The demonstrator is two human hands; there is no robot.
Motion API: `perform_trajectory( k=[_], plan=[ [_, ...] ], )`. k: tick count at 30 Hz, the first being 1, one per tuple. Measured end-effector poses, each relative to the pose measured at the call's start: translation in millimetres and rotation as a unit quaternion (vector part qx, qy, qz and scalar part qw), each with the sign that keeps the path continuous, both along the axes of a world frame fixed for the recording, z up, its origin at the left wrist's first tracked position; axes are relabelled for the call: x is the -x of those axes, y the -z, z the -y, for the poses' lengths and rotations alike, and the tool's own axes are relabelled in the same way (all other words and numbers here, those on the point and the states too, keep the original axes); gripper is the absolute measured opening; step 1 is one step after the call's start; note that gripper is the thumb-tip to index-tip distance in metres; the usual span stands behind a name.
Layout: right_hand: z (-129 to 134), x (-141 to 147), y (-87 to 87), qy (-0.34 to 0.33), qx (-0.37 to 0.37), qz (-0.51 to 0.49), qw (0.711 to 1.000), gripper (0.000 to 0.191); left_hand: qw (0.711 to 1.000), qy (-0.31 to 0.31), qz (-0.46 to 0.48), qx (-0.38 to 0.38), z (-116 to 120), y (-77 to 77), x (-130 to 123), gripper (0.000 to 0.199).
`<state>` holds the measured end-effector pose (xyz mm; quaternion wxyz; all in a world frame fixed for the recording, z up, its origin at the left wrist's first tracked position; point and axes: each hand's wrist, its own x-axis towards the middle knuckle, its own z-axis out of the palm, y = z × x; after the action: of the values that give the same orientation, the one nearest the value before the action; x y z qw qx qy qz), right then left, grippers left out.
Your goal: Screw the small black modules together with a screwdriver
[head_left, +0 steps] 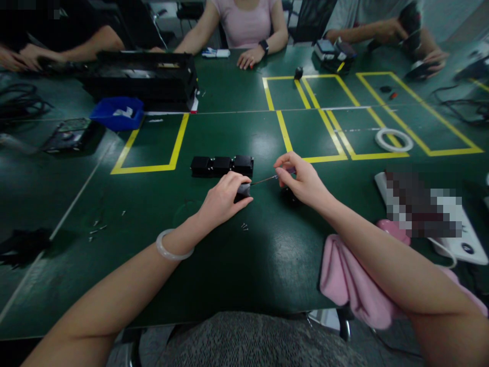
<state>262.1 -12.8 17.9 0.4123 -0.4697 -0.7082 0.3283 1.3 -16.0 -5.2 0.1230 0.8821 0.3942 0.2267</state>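
A small black block [243, 190] is gripped on the table by my left hand [226, 196], thumb on the near side and fingers over the far side. My right hand [300, 176] pinches the handle of a thin screwdriver [263, 179], its shaft pointing left with the tip at the block. Just beyond my left hand, a row of three black blocks [221, 164] stands end to end. Another dark piece [291, 196] lies partly hidden under my right hand. Several small screws [244, 227] lie in front of my left hand.
More loose screws [97, 230] lie at left. A blue tray [117, 113] stands before a long black housing [141, 81]. At right are a white tape roll [394, 139], a pink cloth [353, 280] and a white power strip [468, 234]. Co-workers sit across the table.
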Motion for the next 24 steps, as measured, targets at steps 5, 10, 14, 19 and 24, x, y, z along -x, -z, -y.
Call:
perform_trajectory(
  k=[5,10,14,19,24],
  plan=[
    [-0.2,0.3,-0.6,0.005,-0.003,0.008,1.0,0.011,1.0,0.0,0.0,0.001,-0.3,-0.6,0.3,0.037],
    [-0.4,1.0,-2.5,0.01,0.012,0.02,1.0,0.024,1.0,0.003,-0.011,0.002,-0.6,-1.7,0.2,0.037],
    [-0.2,0.0,-2.0,0.0,-0.001,0.013,1.0,0.01,1.0,0.0,-0.012,0.001,-0.6,-0.7,0.4,0.037],
    [0.0,0.2,-2.6,0.002,-0.008,0.008,1.0,0.01,1.0,0.002,-0.01,-0.004,-0.8,0.3,0.7,0.037],
    [-0.1,1.2,-2.2,0.01,0.024,0.017,1.0,0.025,1.0,0.003,-0.01,-0.003,-1.1,-0.5,0.5,0.038]
  ],
)
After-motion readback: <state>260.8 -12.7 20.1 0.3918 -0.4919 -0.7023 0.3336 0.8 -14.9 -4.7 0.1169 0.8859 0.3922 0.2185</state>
